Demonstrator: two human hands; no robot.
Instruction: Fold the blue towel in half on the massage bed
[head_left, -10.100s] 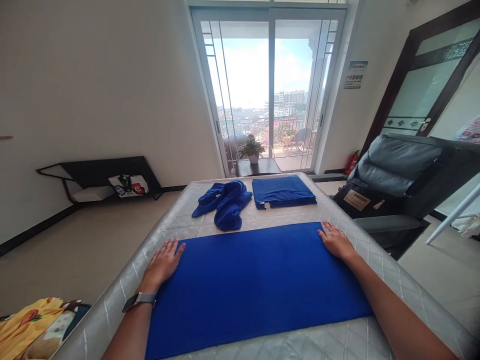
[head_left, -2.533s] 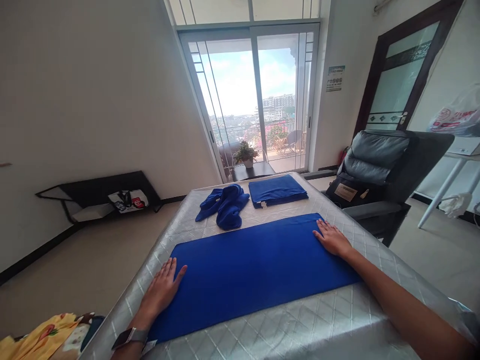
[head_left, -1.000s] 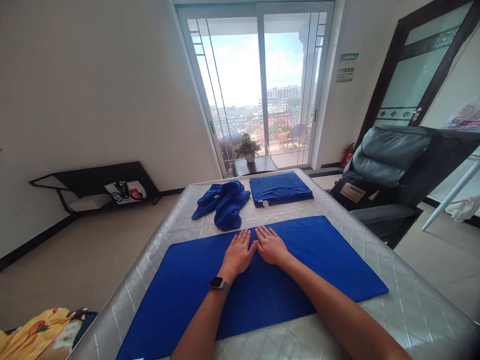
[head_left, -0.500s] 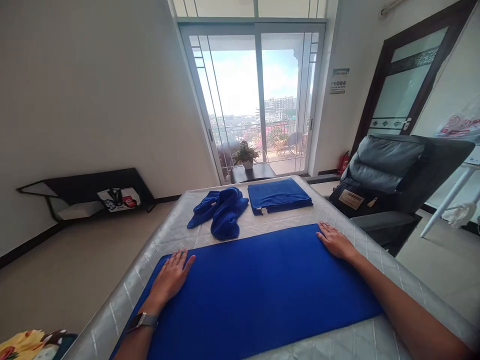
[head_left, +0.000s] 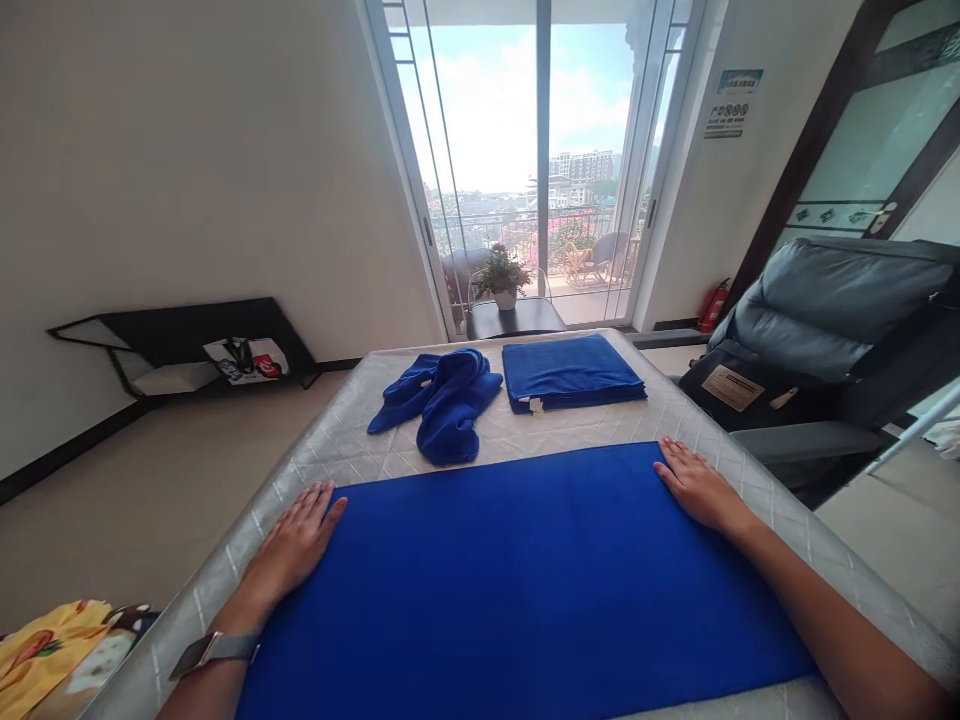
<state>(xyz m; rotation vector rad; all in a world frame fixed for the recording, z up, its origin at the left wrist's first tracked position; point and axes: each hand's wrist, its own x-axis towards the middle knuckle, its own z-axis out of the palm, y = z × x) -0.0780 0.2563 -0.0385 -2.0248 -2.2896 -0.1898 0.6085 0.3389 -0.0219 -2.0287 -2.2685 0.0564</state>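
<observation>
A blue towel (head_left: 510, 580) lies spread flat on the pale quilted mattress (head_left: 360, 460) in front of me. My left hand (head_left: 296, 540) rests at the towel's left edge, fingers stretched out and pointing away from me. On the far right corner of the same towel, my right hand (head_left: 697, 485) lies flat with its fingers extended. Neither hand grips anything. Beyond the spread towel sits a crumpled blue towel (head_left: 454, 405). To its right is a neat stack of folded blue towels (head_left: 574, 372) with a small white tag.
A dark leather armchair (head_left: 847, 310) with a black bag (head_left: 750, 385) on it stands to the right. Past the mattress, a potted plant (head_left: 504, 275) tops a small dark table (head_left: 517, 317). Patterned yellow cloth (head_left: 52, 645) lies at lower left; a black rack (head_left: 195, 335) stands by the wall.
My left hand has slid left from on top of the towel to its left edge. The right hand stays at the far right corner. My view has tilted down a little.
</observation>
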